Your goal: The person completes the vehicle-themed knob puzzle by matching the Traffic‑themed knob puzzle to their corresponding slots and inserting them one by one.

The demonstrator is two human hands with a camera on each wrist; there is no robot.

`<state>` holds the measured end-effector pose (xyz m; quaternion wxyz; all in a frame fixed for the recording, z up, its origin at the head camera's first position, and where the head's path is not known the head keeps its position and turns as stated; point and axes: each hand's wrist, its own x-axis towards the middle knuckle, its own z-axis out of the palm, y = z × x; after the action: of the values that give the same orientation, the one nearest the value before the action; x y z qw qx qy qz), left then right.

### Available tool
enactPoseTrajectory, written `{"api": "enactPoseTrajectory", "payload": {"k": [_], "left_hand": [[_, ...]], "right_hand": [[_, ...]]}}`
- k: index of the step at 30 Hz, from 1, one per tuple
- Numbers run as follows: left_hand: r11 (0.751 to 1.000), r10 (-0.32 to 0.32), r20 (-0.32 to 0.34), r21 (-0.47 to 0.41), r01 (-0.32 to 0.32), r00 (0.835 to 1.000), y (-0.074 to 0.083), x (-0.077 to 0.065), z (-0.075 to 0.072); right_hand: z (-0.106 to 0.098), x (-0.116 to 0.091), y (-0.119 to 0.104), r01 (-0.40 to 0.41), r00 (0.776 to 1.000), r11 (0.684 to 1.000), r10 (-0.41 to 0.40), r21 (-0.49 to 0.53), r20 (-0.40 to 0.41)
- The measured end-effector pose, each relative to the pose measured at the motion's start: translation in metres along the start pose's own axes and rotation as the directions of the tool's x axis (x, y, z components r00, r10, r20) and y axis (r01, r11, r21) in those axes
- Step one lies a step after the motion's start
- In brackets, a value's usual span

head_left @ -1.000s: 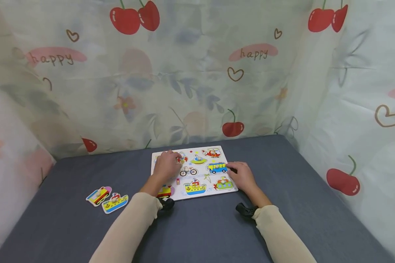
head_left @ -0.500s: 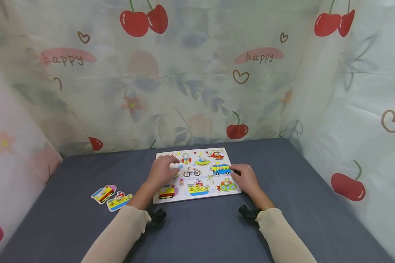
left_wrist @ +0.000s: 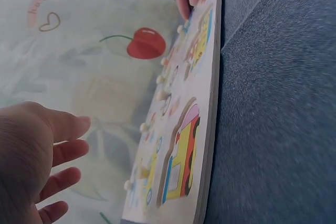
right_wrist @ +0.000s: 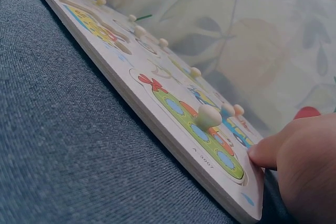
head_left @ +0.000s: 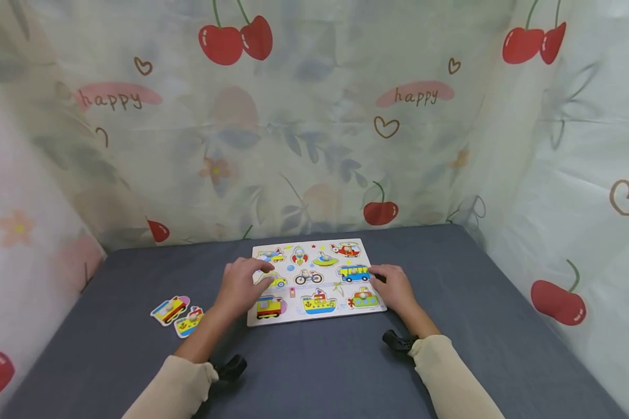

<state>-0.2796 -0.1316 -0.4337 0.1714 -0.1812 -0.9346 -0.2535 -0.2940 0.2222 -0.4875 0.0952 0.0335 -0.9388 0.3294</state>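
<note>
A white wooden peg puzzle board [head_left: 288,316] with vehicle pictures lies on the dark cloth. Over its left part hovers my left hand [head_left: 239,289], fingers spread and relaxed, with nothing in them; the left wrist view shows this hand [left_wrist: 31,156] apart from the board. My right hand [head_left: 395,285] rests at the board's right edge beside the knobbed bus piece [head_left: 354,273]; in the right wrist view a fingertip [right_wrist: 257,153] touches the corner. The train recess [left_wrist: 181,161] and ship recess [right_wrist: 94,24] show printed pictures without knobs. A submarine piece [right_wrist: 199,129] sits in its slot.
Left of the board, a loose train piece [head_left: 170,310] and a loose ship piece [head_left: 188,323] lie on the table [head_left: 314,372], the ship partly behind my left forearm. Patterned curtains [head_left: 314,145] enclose the table at the back and sides.
My left hand has drawn back left and toward me from the board's upper left, uncovering the rocket, plane and car pieces. The right hand stays at the right edge. The head view has shifted slightly.
</note>
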Motion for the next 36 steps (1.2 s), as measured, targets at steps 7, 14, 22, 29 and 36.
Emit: {"api": "enactPoseTrajectory", "payload": {"k": [7, 14, 22, 29, 36], "left_hand": [[1.0, -0.011, -0.038, -0.013, 0.01, 0.999, -0.005, -0.02, -0.017], [0.999, -0.035, -0.069, -0.039, 0.033, 0.997, -0.016, -0.039, -0.034], [0.993, -0.109, -0.018, -0.055, 0.108, 0.994, -0.028, -0.055, -0.049], [0.99, -0.138, 0.026, -0.037, 0.139, 0.99, -0.045, -0.066, -0.057], [0.989, -0.142, 0.038, -0.042, 0.144, 0.989, -0.061, -0.076, -0.067]], "right_hand": [[0.0, -0.002, 0.001, 0.004, 1.0, 1.0, -0.004, 0.005, -0.007], [0.002, -0.001, 0.002, 0.004, 1.0, 1.0, -0.004, -0.003, -0.003], [0.002, 0.0, 0.002, 0.001, 1.0, 1.0, -0.001, -0.001, -0.004], [0.002, -0.001, 0.004, 0.002, 1.0, 1.0, -0.002, -0.008, -0.007], [0.002, 0.001, 0.002, 0.004, 1.0, 1.0, -0.004, -0.005, -0.002]]}}
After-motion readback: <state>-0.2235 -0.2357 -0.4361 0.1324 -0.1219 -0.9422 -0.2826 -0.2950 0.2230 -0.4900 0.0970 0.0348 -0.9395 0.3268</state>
